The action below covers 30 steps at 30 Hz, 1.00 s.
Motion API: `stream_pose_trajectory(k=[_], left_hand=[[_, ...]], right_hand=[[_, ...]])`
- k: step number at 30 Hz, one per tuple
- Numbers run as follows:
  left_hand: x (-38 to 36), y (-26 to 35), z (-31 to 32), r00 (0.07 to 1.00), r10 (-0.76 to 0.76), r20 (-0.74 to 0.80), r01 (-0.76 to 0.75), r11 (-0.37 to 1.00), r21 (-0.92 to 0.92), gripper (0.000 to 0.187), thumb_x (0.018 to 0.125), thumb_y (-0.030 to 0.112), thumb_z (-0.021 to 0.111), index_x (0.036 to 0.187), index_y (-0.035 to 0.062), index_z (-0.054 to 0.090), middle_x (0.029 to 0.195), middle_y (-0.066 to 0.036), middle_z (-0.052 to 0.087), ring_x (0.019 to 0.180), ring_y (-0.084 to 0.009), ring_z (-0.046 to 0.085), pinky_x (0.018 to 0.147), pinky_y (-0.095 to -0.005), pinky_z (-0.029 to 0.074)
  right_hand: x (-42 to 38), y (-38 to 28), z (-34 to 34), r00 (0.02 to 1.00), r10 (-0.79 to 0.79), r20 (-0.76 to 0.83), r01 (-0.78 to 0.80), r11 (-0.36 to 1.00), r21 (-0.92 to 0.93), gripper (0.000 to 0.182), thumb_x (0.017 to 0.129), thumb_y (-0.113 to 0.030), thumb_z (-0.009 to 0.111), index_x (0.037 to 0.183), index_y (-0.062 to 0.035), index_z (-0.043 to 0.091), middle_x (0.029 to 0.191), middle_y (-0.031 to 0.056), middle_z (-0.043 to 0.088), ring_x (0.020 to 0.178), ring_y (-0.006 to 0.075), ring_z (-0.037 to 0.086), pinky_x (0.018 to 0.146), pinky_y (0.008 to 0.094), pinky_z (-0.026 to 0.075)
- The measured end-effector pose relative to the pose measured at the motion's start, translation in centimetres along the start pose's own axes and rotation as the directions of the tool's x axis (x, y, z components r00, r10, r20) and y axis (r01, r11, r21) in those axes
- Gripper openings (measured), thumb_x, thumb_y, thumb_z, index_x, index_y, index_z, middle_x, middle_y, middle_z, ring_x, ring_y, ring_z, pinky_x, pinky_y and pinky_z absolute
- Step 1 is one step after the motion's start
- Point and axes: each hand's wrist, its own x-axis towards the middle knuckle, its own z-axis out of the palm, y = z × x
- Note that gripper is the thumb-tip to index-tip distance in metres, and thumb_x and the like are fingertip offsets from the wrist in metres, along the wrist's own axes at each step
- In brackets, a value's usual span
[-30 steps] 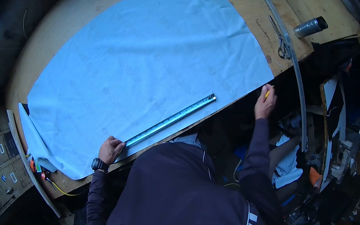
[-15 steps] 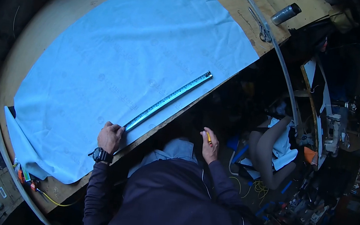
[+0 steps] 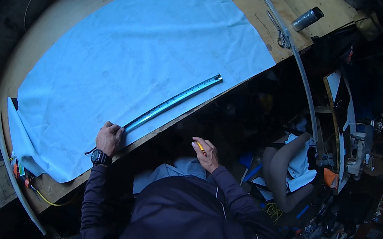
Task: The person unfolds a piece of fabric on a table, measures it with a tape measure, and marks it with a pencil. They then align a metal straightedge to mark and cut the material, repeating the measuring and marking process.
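My left hand point(image 3: 108, 138), with a black watch at the wrist, is closed on the near end of a tape measure point(image 3: 174, 100). The blade stretches up and to the right across a large light-blue sheet of material point(image 3: 129, 39), close to its straight edge. Whatever part of the tape measure lies inside the fingers is hidden. Off the table edge, in front of my body, my right hand point(image 3: 207, 157) grips a short yellow pencil point(image 3: 200, 147). It touches neither the sheet nor the tape.
The sheet lies on a wooden table point(image 3: 69, 21), its lower left corner folded over. Scissors point(image 3: 282, 37), a long curved strip point(image 3: 300, 68) and a dark cylinder point(image 3: 308, 19) are at the upper right. An orange tool with a yellow hose point(image 3: 52, 203) sits lower left.
My left hand has slid down and left along the sheet's edge, drawing the tape measure a little with it. My right hand has moved left with the pencil.
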Motion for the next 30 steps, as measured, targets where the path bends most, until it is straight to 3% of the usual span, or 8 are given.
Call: stream_pose_trajectory(k=[7,8,9,15,17,21,27,30], left_hand=[[0.1,-0.4,0.9,0.995,0.071,-0.072,-0.071,0.997,0.0,0.028,0.095,0.031,0.067,0.09,0.0051,0.077,0.09,-0.014,0.063,0.084,-0.0349,0.064,0.074,-0.0452,0.05],[0.3,-0.3,0.6,1.0,0.002,0.006,-0.002,1.0,0.008,0.026,0.095,0.033,0.068,0.092,0.0089,0.078,0.095,-0.012,0.065,0.09,-0.0337,0.066,0.078,-0.0445,0.053],[0.1,0.2,0.3,0.999,-0.049,0.009,0.049,0.998,-0.035,0.026,0.095,0.033,0.068,0.092,0.0094,0.079,0.095,-0.012,0.066,0.091,-0.0333,0.066,0.078,-0.0443,0.053],[-0.1,0.1,0.3,0.999,0.004,-0.049,-0.002,0.999,0.047,0.025,0.095,0.033,0.069,0.093,0.0095,0.079,0.095,-0.01,0.067,0.09,-0.032,0.067,0.076,-0.044,0.054],[-0.2,-0.1,0.4,0.999,-0.01,-0.035,0.011,0.999,0.043,0.025,0.095,0.032,0.069,0.093,0.0098,0.079,0.096,-0.009,0.068,0.09,-0.0317,0.068,0.076,-0.0436,0.054],[-0.1,0.0,0.4,0.999,-0.019,-0.03,0.021,0.998,0.053,0.024,0.096,0.032,0.069,0.095,0.0101,0.079,0.097,-0.009,0.068,0.091,-0.0311,0.068,0.076,-0.0428,0.054],[0.1,-0.1,0.2,1.0,-0.031,0.004,0.031,0.998,0.056,0.023,0.096,0.031,0.069,0.095,0.0103,0.079,0.098,-0.008,0.068,0.092,-0.0304,0.068,0.078,-0.0417,0.055],[0.1,-0.1,0.2,0.999,-0.033,0.001,0.033,0.998,0.052,0.024,0.096,0.032,0.069,0.094,0.0104,0.079,0.098,-0.008,0.068,0.092,-0.0302,0.068,0.079,-0.0416,0.055]], right_hand=[[-1.4,3.6,-3.1,0.996,-0.072,-0.051,0.072,0.997,-0.012,0.03,0.101,-0.024,0.063,0.121,-0.0031,0.068,0.102,0.0158,0.071,0.099,0.033,0.068,0.089,0.0415,0.053],[-1.2,3.3,-3.7,0.997,-0.06,-0.044,0.06,0.998,-0.002,0.029,0.101,-0.023,0.063,0.12,-0.0026,0.069,0.102,0.0158,0.071,0.1,0.0327,0.068,0.089,0.0411,0.053],[-1.1,2.9,-3.5,0.999,-0.046,-0.025,0.047,0.999,0.018,0.027,0.101,-0.021,0.063,0.119,-0.002,0.069,0.102,0.0159,0.071,0.1,0.0324,0.069,0.089,0.0406,0.053],[2.9,-0.7,-2.2,1.0,-0.023,0.018,0.018,0.97,0.242,0.018,0.099,-0.01,0.061,0.112,0.0011,0.068,0.096,0.0154,0.072,0.09,0.0263,0.073,0.08,0.0351,0.056],[4.8,-3.4,-1.1,0.998,-0.057,0.034,0.043,0.945,0.324,0.017,0.099,-0.01,0.062,0.109,0.0018,0.068,0.095,0.0148,0.073,0.089,0.0254,0.074,0.079,0.0344,0.056],[9.6,-6.2,1.6,0.938,-0.346,0.02,0.323,0.895,0.308,0.012,0.097,-0.009,0.065,0.103,0.0007,0.069,0.093,0.012,0.073,0.081,0.0191,0.072,0.073,0.0311,0.056],[12.4,-8.1,6.3,0.967,-0.223,0.125,0.142,0.876,0.461,0.012,0.095,-0.008,0.07,0.103,0.0009,0.069,0.088,0.0085,0.072,0.078,0.0132,0.069,0.071,0.0277,0.054],[12.6,-8.4,6.8,0.971,-0.208,0.118,0.143,0.9,0.411,0.014,0.095,-0.01,0.071,0.105,0.0003,0.07,0.091,0.0083,0.073,0.081,0.0133,0.069,0.073,0.0277,0.054]])
